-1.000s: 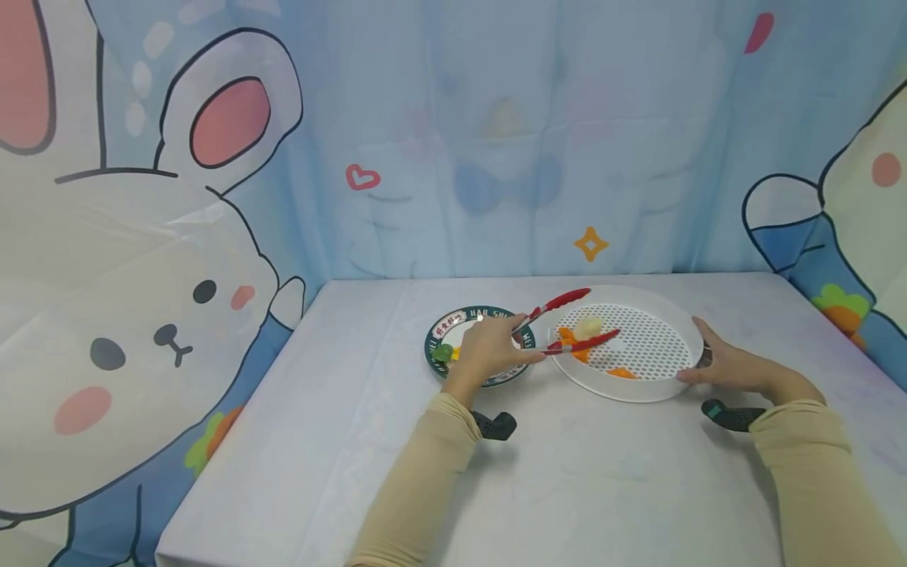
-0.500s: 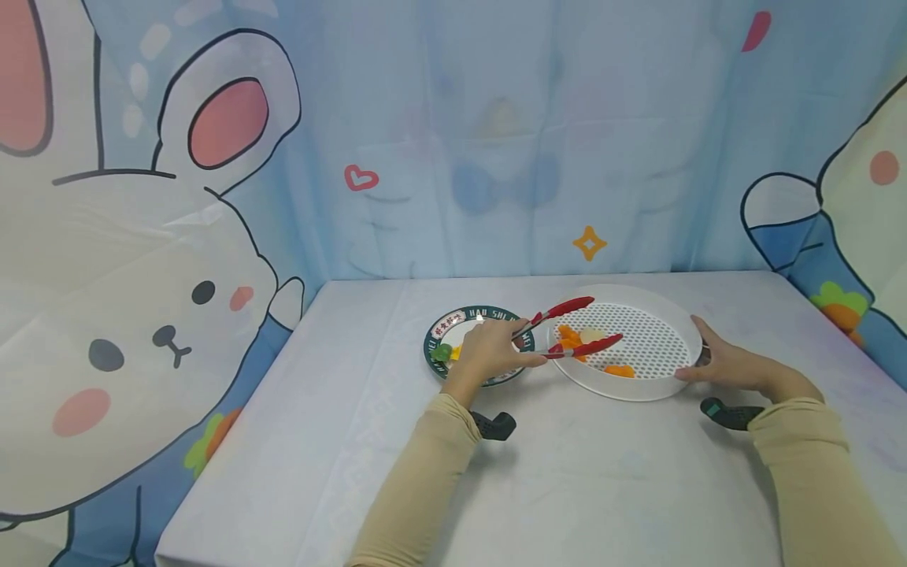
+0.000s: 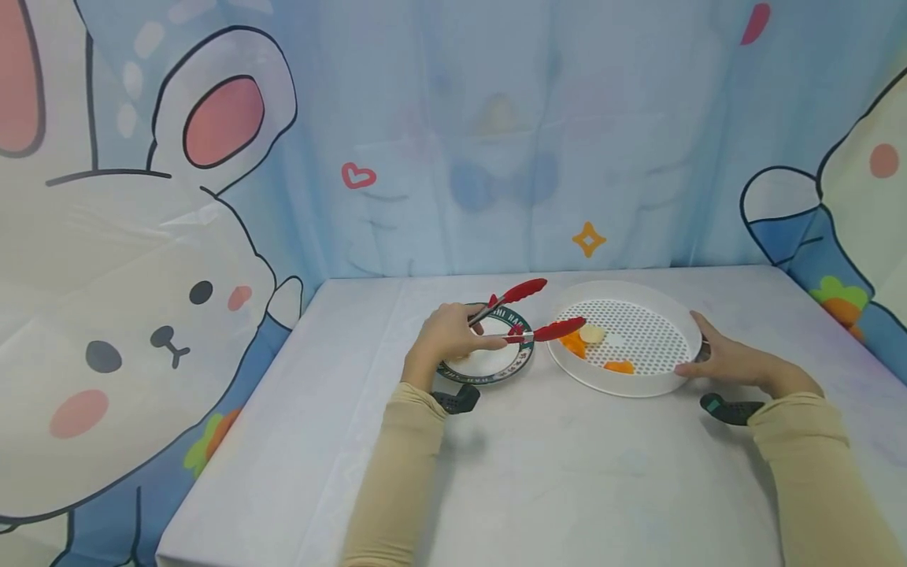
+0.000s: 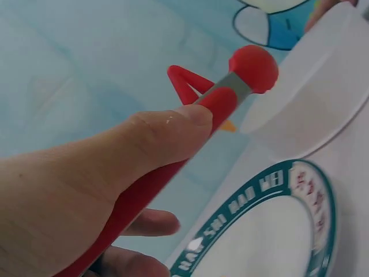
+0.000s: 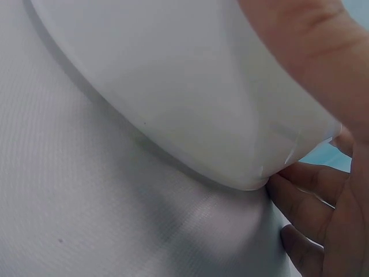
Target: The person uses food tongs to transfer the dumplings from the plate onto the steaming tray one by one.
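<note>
Left hand (image 3: 448, 332): we are seeing it pinching the red tongs (image 3: 560, 329) above the plate (image 3: 493, 362); in the left wrist view its thumb is pressing along one arm;
Tongs: their two arms are standing well apart, pointing toward the white tray (image 3: 616, 386); the nearer tip is overlapping the tray's rim in the head view, and we are unable to tell whether it is touching;
Plate: it is lying just beside the tray, showing a green lettered rim; the left hand is partly covering it, hiding most of a small item there from us;
Right hand (image 3: 733, 358): we are seeing it gripping the tray's outer right side, thumb in front and fingers behind;
Tray: it is resting on the table (image 3: 567, 488), round and perforated; it is holding orange pieces (image 3: 620, 367) and a pale yellow piece (image 3: 591, 335), the latter lying near the tongs;
Sleeves: tan sleeves (image 3: 397, 472) are covering both forearms, a black device (image 3: 459, 399) showing at each wrist;
Backdrop: a blue curtain (image 3: 623, 118) is hanging behind, displaying cartoon rabbits.
</note>
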`<state>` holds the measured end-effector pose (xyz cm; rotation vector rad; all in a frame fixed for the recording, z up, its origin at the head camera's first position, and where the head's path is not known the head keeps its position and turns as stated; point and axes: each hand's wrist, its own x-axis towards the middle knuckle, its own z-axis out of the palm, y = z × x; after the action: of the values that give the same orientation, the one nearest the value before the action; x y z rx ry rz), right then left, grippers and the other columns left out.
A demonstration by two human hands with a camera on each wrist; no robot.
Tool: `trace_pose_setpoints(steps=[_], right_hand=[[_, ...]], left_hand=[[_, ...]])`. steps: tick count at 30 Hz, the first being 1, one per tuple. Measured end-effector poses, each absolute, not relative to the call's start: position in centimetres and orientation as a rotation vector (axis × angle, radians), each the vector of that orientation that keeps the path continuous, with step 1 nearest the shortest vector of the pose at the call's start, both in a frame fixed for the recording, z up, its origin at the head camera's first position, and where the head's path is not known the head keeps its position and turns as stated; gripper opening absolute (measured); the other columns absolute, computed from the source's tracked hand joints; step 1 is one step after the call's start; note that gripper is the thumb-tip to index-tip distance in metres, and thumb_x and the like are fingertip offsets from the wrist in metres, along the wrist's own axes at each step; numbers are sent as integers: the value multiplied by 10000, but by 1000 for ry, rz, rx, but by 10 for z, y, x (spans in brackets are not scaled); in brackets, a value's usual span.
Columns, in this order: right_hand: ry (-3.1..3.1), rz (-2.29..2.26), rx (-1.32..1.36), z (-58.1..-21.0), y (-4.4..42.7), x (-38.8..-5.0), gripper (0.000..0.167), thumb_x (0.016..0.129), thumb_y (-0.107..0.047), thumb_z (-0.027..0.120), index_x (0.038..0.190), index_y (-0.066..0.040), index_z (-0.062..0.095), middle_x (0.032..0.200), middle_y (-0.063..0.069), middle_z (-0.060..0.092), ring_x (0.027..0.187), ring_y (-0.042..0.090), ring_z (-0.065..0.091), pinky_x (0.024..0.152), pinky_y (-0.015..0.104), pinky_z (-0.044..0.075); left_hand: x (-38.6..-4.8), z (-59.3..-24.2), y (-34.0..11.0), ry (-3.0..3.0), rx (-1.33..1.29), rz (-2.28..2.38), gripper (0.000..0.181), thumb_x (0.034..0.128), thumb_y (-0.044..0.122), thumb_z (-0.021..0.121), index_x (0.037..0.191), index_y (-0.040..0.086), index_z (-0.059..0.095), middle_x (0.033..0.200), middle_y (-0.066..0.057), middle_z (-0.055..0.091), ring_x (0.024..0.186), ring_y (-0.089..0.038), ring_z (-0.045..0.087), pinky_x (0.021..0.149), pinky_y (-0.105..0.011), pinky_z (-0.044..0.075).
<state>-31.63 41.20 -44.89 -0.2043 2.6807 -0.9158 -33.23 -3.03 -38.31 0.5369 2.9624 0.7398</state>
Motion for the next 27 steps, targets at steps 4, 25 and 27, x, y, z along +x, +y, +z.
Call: trace_pose_setpoints(steps=[4,25,27], right_hand=[[2681,-915,-206,-448,412,-315,1252,818,-432,693,1413,-10,-324,1448,396,-198,1331,598,-97,983,750,76],[2674,-917,-212,-447,412,-316,1229,832,-421,680,1419,-40,-330,1456,397,-176,1325,615,-57,965,765,88],[2668,-929,-215,-447,412,-315,1223,834,-413,680,1421,-44,-327,1457,396,-174,1324,615,-62,961,767,84]], left_hand=[[-336,-382,-47,2945,488,781,842,697,631,725,1399,229,491,775,67,622,678,-104,551,586,-254,432],[-316,-360,-130,2816,245,703,834,718,513,772,1422,193,458,884,-7,704,760,-216,694,759,-348,439],[-315,-359,-131,2807,232,689,825,713,516,775,1412,197,473,884,16,700,744,-191,687,758,-362,445]])
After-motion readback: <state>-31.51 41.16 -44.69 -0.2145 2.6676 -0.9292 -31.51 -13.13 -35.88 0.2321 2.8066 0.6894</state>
